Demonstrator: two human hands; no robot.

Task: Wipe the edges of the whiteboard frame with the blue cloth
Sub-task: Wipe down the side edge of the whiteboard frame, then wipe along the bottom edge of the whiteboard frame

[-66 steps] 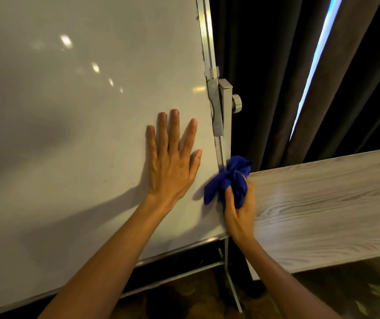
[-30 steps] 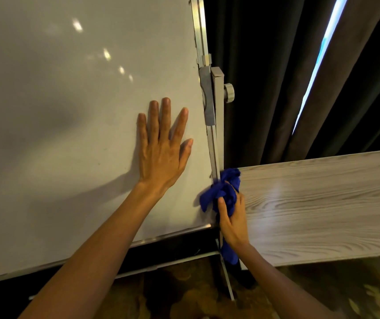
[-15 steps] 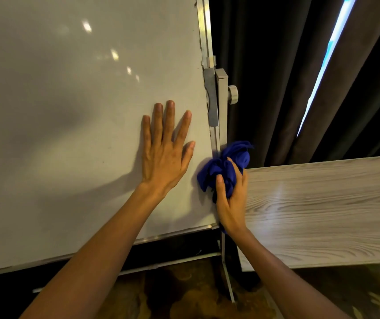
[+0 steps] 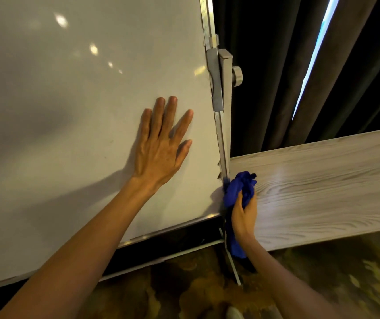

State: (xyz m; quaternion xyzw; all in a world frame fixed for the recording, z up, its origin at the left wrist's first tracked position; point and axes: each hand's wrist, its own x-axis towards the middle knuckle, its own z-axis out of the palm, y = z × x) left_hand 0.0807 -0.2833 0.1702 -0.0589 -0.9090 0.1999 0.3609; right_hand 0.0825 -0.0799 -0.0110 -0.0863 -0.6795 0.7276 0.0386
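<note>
A large whiteboard (image 4: 69, 111) fills the left of the view, with a thin metal frame edge (image 4: 221, 134) running down its right side. My left hand (image 4: 161, 146) lies flat on the board surface, fingers spread. My right hand (image 4: 244, 215) grips the bunched blue cloth (image 4: 237, 192) and presses it against the lower part of the right frame edge, near the board's bottom right corner. A tail of the cloth hangs below my wrist.
A grey stand post with a bracket (image 4: 216, 84) and a round knob (image 4: 237, 76) sits on the frame's right side. A pale wood-grain tabletop (image 4: 322, 185) lies just right of the frame. Dark curtains (image 4: 276, 65) hang behind. Patterned floor (image 4: 184, 291) below.
My right hand has slid the blue cloth down the right frame edge toward the bottom corner, after an upward stroke half a second ago. My left hand stays flat on the board.
</note>
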